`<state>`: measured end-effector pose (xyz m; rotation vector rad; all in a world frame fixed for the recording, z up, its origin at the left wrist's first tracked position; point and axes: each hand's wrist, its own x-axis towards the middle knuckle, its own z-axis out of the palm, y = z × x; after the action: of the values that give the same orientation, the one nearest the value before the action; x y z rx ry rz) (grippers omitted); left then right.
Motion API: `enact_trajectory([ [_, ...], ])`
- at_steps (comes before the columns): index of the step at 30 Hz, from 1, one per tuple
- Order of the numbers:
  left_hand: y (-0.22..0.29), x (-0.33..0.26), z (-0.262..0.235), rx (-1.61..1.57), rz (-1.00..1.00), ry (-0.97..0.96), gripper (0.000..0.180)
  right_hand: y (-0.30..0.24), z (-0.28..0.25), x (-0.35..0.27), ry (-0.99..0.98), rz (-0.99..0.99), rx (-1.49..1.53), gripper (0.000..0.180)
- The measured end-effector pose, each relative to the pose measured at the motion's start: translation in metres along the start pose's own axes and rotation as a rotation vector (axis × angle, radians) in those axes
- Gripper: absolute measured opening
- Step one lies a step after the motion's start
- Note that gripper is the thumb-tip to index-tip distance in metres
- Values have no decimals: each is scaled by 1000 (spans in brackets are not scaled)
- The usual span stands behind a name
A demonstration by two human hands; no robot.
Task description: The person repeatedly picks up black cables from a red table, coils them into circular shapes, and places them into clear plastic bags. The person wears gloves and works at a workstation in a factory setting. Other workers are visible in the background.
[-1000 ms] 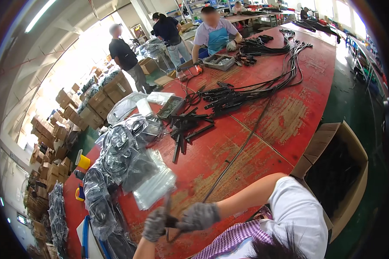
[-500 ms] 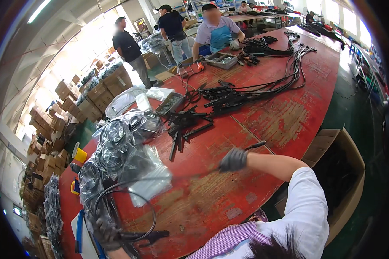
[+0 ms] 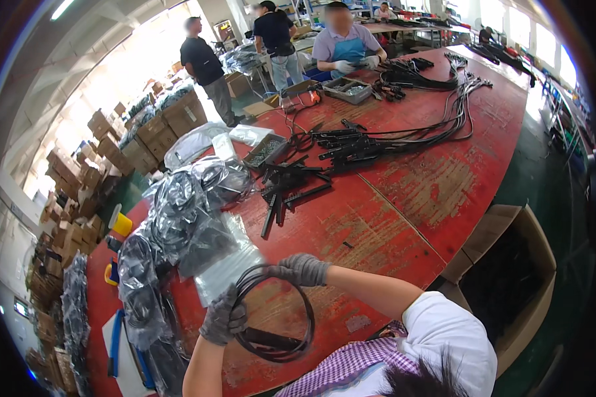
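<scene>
Both gloved hands have drawn together since half a second ago, winding the black cable (image 3: 276, 311) into a coil over the near edge of the worn red table (image 3: 404, 192). Left hand (image 3: 222, 319) and right hand (image 3: 300, 268) each have fingers curled round the loop. Bagged cable coils (image 3: 179, 218) lie left; cardboard boxes (image 3: 99, 152) stack beyond. Fingertips are hidden in the gloves.

The person wears grey knit gloves on the left hand (image 3: 223, 319) and right hand (image 3: 302, 269), a white short-sleeved shirt and a purple checked apron.
</scene>
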<state>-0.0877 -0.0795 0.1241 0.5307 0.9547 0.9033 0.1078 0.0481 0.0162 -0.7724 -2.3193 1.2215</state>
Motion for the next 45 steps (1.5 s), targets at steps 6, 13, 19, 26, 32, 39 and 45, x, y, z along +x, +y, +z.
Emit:
enact_trajectory([
  [6,-101,72,-69,-2206,-1086,-260,29,-11,31,-15,244,393,1846,66],
  [13,-145,36,4,-4397,-274,415,38,59,26,-29,-201,868,857,66],
  [19,-221,42,-23,-4348,193,346,43,87,90,-43,196,148,-697,51],
  [26,-169,49,-20,-4284,-405,-646,46,99,106,-58,139,-104,-640,55],
  [32,-170,78,-129,-3461,-92,-2747,84,78,114,-58,81,5,-660,58],
  [39,-172,66,-78,-3810,-615,-2637,84,88,119,-54,112,-20,-583,56],
  [45,-180,85,-58,-3658,-43,-2096,85,92,116,-51,105,-142,-531,53],
])
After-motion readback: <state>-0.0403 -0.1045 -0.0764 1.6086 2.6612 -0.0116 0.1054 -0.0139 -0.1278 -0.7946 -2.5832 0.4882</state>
